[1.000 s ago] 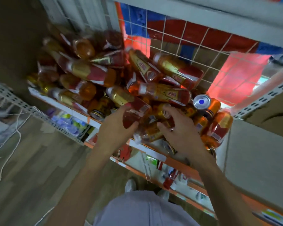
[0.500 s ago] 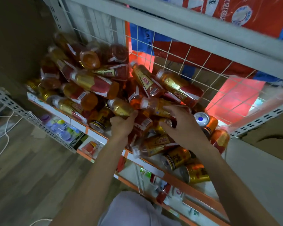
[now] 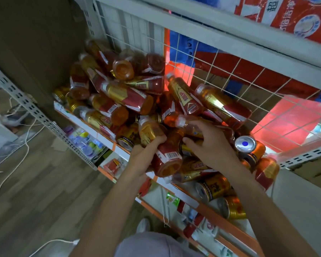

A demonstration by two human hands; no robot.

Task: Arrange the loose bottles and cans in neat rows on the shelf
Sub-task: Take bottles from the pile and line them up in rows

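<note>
Our left hand (image 3: 145,154) curls tight round a gold-and-red bottle (image 3: 167,156) at the near edge of the shelf (image 3: 93,128), cap tilted away from us and base toward us. Just right of that grip, our right hand (image 3: 211,145) clamps a second bottle (image 3: 192,127) lying crosswise, fingers over it and thumb beneath, its white cap pointing toward the left hand. Beyond both grips the heap of bottles (image 3: 126,97) lies tumbled against the wire grid (image 3: 220,71); right of the right hand a silver-topped can (image 3: 245,143) faces us, and below that wrist gold cans (image 3: 211,188) lie on their sides.
</note>
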